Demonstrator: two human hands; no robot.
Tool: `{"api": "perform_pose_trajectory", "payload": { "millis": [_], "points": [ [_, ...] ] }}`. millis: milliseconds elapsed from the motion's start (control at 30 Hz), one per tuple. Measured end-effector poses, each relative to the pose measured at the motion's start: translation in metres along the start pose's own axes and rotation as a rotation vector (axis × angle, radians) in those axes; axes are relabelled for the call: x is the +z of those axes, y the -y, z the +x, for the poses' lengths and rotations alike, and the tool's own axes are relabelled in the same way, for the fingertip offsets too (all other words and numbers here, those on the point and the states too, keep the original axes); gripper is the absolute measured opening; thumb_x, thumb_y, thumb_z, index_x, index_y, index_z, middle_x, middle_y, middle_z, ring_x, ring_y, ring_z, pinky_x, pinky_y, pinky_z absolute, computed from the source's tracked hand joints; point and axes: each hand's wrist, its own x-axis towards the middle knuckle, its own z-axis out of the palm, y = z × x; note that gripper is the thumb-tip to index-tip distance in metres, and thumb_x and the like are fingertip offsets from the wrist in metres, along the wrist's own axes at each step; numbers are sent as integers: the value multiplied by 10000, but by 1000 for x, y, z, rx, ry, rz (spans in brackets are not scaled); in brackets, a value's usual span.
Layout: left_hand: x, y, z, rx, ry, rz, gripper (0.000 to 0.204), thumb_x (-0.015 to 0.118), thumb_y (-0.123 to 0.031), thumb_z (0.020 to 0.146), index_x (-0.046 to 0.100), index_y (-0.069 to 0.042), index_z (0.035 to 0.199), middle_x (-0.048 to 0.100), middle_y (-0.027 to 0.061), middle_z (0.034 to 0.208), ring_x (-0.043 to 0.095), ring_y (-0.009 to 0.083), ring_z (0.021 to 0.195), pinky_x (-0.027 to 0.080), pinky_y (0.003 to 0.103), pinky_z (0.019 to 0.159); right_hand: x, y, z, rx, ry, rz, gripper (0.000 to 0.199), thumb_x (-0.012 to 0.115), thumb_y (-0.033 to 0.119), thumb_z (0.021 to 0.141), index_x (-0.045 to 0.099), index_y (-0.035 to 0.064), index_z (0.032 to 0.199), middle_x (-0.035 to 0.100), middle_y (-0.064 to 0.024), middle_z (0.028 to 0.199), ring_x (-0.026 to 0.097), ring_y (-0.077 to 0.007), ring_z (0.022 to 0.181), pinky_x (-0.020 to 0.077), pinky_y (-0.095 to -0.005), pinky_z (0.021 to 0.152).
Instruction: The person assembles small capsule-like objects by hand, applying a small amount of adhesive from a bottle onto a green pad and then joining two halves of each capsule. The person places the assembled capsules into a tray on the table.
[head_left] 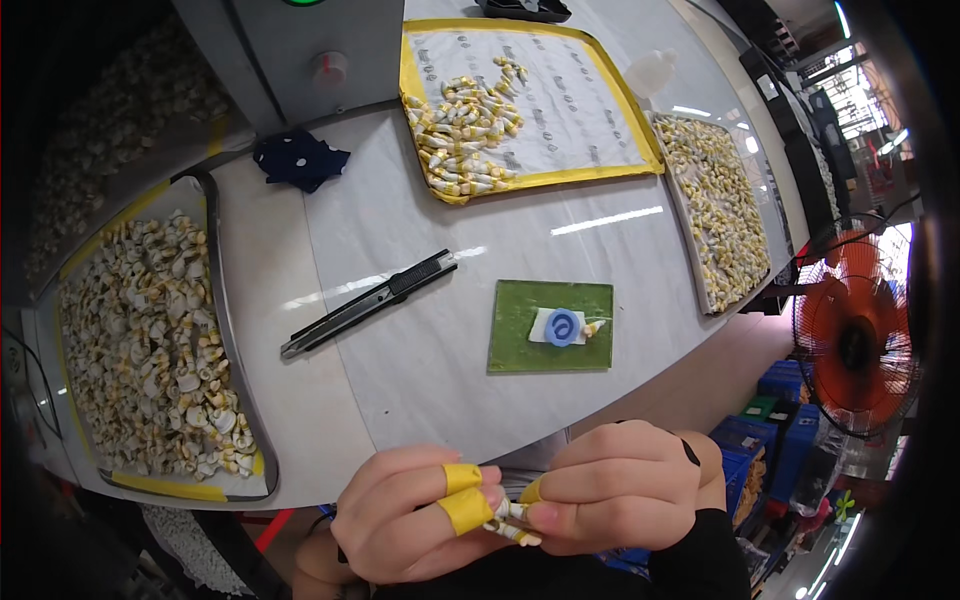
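Near the lower edge, my left hand (pixel 400 515), with yellow tape around two fingers, pinches small white-and-yellow pieces (pixel 515 533). My right hand (pixel 620 485) meets it from the other side, thumb and fingertips closed on the same pieces. Exactly what kind they are is too small to tell, and the fingers partly cover them. Beyond the hands, a green square plate (pixel 510 350) lies on the table, bearing a white patch, a round blue piece (pixel 562 327) and a small white-and-yellow piece (pixel 594 328). Left of the plate rests a black snap-off knife (pixel 370 304).
A yellow-edged tray (pixel 590 178) at the back holds a heap of similar pieces on printed paper. Fuller trays stand at left (pixel 240 400) and right (pixel 690 235). A dark blue cloth (pixel 300 160) lies beside a grey machine (pixel 330 60). An orange fan (pixel 855 330) stands at right.
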Motion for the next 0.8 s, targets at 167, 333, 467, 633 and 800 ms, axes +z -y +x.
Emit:
{"api": "perform_pose_trajectory", "payload": {
  "millis": [167,333,467,633,800],
  "points": [
    [-8,5,-7,-263,127,-373,362,855,-47,688,680,46,991,707,150,929,689,235,783,558,288,724,-1,1,1,143,-38,204,173,802,2,714,715,22,862,694,-97,797,642,-216,618,530,-291,553],
    [-1,2,-13,-619,24,-1113,285,758,60,789,653,77,1054,700,156,949,670,186,872,533,322,789,-6,-12,6,208,-12,412,189,765,17,780,720,19,964,619,-81,847,583,-209,723,450,-301,618],
    [1,7,-13,-666,153,-1272,241,739,65,806,650,76,1029,691,141,957,657,179,912,504,305,831,-2,-16,8,210,82,500,195,787,82,788,725,53,970,576,-68,868,558,-201,744,427,-298,631],
    [0,5,-14,-675,273,-1283,201,726,55,825,641,67,1006,687,124,967,649,162,907,493,283,823,-2,-15,11,157,181,444,155,793,125,799,709,66,915,577,-22,834,543,-200,718,412,-290,612],
    [2,7,-25,-748,364,-1238,194,727,21,842,640,58,1011,690,107,966,644,141,914,490,273,826,-4,-12,14,159,227,410,178,805,133,790,704,69,922,583,-19,841,548,-195,718,414,-297,622]
  ]
}}
